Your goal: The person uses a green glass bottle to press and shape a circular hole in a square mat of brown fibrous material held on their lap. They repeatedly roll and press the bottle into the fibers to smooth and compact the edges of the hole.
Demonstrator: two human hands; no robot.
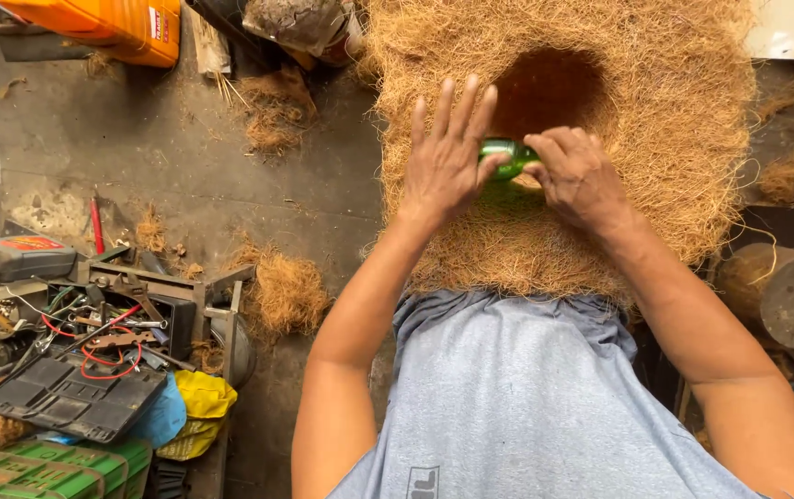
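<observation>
Both my forearms reach straight out from my chest and meet over the coir fibre mat, a thick tan mass with a dark hollow sunk into its middle. My left hand is flat and open, the fingers stretched long and fanned upward toward the hollow, the palm pressed down on the fibre with its inner edge against a small green bottle. My right hand is curled, knuckles up and wrist bent inward, its fingers closed over the other end of that bottle. The bottle lies on its side between the two hands, just below the rim of the hollow, mostly hidden by them. My elbows stand wide over my grey shirt. Off to my left, on the concrete floor, a cluttered rack of tools and wires stands well apart.
</observation>
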